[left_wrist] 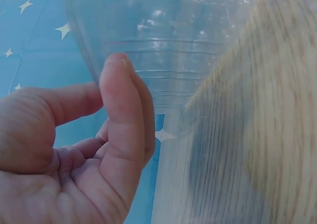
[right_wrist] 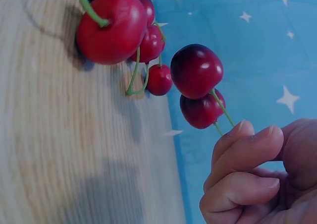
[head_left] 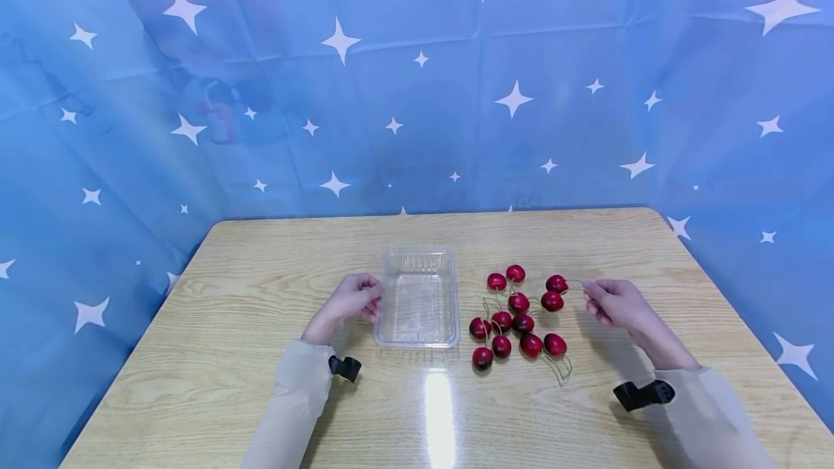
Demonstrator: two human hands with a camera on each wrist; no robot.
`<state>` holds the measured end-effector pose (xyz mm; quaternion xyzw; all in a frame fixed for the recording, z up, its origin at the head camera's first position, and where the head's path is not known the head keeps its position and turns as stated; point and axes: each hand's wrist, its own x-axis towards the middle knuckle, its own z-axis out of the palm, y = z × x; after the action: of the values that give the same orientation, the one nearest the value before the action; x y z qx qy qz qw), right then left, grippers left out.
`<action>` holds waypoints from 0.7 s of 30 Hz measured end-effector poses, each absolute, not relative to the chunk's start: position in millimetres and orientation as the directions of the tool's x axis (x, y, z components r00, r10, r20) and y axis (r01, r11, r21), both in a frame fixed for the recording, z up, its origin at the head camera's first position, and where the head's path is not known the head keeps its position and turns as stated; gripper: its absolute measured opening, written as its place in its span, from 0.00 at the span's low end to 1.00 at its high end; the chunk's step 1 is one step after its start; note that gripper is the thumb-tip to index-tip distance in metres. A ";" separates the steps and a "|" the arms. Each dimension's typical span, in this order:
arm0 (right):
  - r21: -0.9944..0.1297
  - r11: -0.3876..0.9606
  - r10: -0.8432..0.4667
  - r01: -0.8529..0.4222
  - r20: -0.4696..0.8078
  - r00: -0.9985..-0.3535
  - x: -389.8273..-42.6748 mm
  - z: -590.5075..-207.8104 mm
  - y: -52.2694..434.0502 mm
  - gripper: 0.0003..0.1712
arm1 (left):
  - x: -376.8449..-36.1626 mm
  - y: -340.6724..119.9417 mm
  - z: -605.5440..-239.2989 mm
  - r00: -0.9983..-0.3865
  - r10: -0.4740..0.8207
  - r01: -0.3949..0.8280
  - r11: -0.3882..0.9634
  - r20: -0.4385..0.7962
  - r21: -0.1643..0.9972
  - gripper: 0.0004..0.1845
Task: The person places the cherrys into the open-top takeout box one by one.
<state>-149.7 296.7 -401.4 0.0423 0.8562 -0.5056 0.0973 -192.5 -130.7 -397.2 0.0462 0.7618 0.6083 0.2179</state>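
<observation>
A clear plastic container [head_left: 418, 299] stands on the table, its inside bare. My left hand [head_left: 355, 297] pinches its left rim between thumb and fingers; in the left wrist view, the ribbed side wall [left_wrist: 168, 60] rises past the fingertips [left_wrist: 118, 65]. To the right, my right hand [head_left: 619, 302] pinches thin green stems [right_wrist: 224, 109] that end in a pair of dark red cherries [right_wrist: 196, 71]. In the head view this pair [head_left: 552, 301] lies at the right side of the other cherries [head_left: 523, 323], which are spread in a loose group beside the container.
The wooden table [head_left: 260, 266] has a rounded far edge. Behind and at both sides hangs a blue cloth [head_left: 417, 129] with white stars. Loose stems [head_left: 562, 369] stick out toward the front of the cherry group. A bright light reflection [head_left: 439, 415] shows in front of the container.
</observation>
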 end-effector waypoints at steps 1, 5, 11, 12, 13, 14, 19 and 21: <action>-0.858 0.484 -0.028 0.173 -0.213 -0.977 -149.8 -400.6 295.7 0.22 | -192.4 -130.9 -397.3 -0.901 0.336 -0.193 0.258 -0.275 0.947 0.10; -0.860 0.482 -0.035 0.169 -0.211 -0.977 -151.3 -397.8 292.1 0.21 | -192.8 -131.5 -398.4 -0.901 0.335 -0.192 0.263 -0.277 0.945 0.10; -0.864 0.482 -0.051 0.144 -0.192 -0.980 -154.0 -394.4 285.3 0.21 | -191.2 -131.5 -396.2 -0.900 0.336 -0.196 0.261 -0.279 0.945 0.10; -0.868 0.475 -0.055 0.143 -0.191 -0.980 -154.5 -394.1 284.0 0.21 | -190.8 -131.4 -395.7 -0.899 0.336 -0.198 0.260 -0.280 0.945 0.10; -0.872 0.468 -0.062 0.140 -0.191 -0.980 -155.0 -393.7 282.9 0.21 | -190.5 -131.3 -395.4 -0.899 0.337 -0.198 0.260 -0.281 0.945 0.10; -0.876 0.460 -0.067 0.141 -0.193 -0.979 -155.5 -393.5 281.9 0.21 | -190.3 -131.1 -395.2 -0.898 0.338 -0.200 0.260 -0.283 0.945 0.10; -0.901 0.405 -0.084 0.157 -0.207 -0.975 -158.1 -391.7 277.3 0.20 | -194.1 -132.5 -401.2 -0.897 0.344 -0.195 0.257 -0.278 0.946 0.11; -0.902 0.402 -0.086 0.157 -0.208 -0.974 -159.0 -391.0 275.3 0.19 | -197.9 -134.2 -408.4 -0.896 0.346 -0.195 0.252 -0.277 0.948 0.11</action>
<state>-159.0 275.3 -391.0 0.0213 0.8300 -0.5462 0.1110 -197.9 -134.2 -408.4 0.0498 0.7594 0.6095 0.2221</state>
